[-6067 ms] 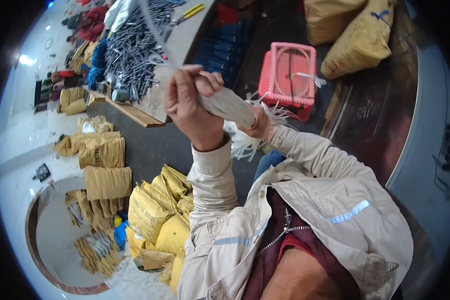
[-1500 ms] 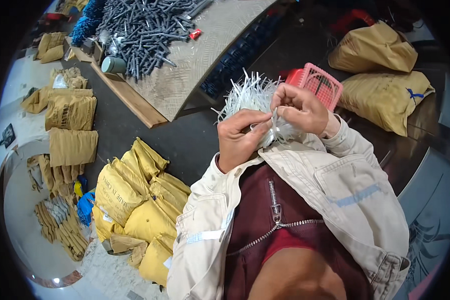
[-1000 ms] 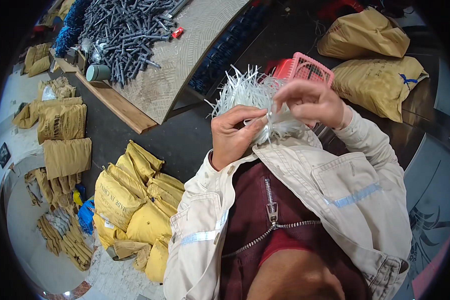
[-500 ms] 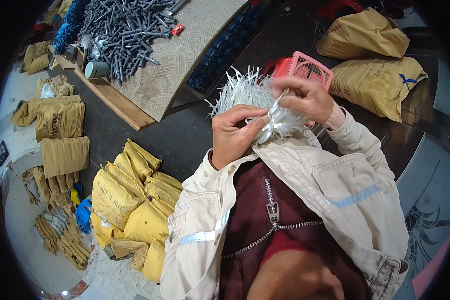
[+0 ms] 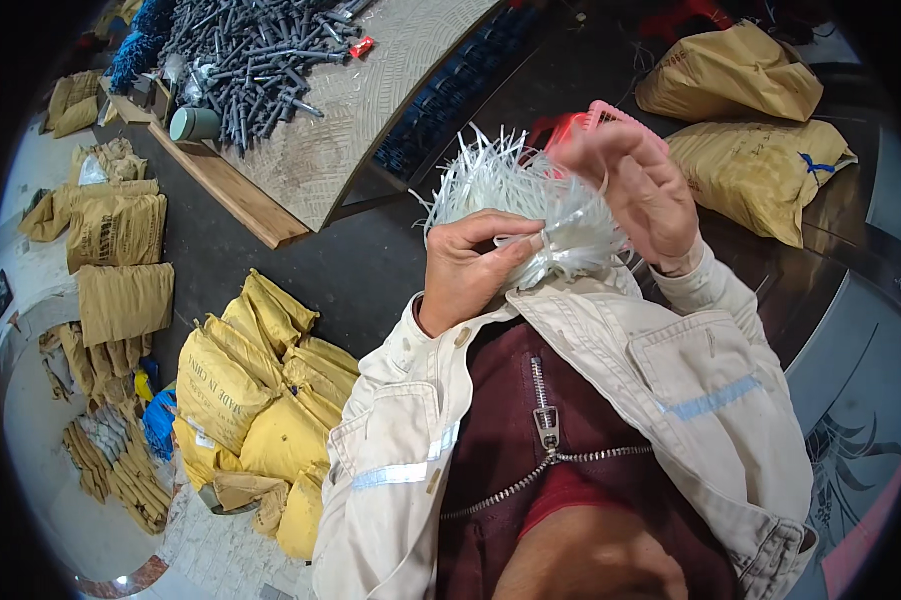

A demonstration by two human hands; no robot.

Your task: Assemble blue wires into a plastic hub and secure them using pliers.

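Note:
A bushy bundle of thin white plastic strips (image 5: 490, 185) sits in front of my chest, its loose ends fanning up and away from me. Thumb and fingers of my left hand (image 5: 475, 262) pinch some strips at the bundle's near side. My right hand (image 5: 650, 195) is raised at the bundle's right side, its fingers stretched out and slightly blurred, with nothing visible in it. Behind that hand, a pink plastic lattice (image 5: 610, 112) beside a red part is partly hidden.
A patterned tabletop (image 5: 345, 110) at the upper left carries a heap of dark grey rod-like pieces (image 5: 240, 65) and a greenish cup (image 5: 194, 124). Full yellow sacks (image 5: 260, 400) stand at left. Two tan sacks (image 5: 760, 175) lie at upper right. Folded brown sacks (image 5: 125, 300) line the far left.
My right hand has moved off the strips to the right, and its fingers have opened out. My left hand keeps its pinch in nearly the same place.

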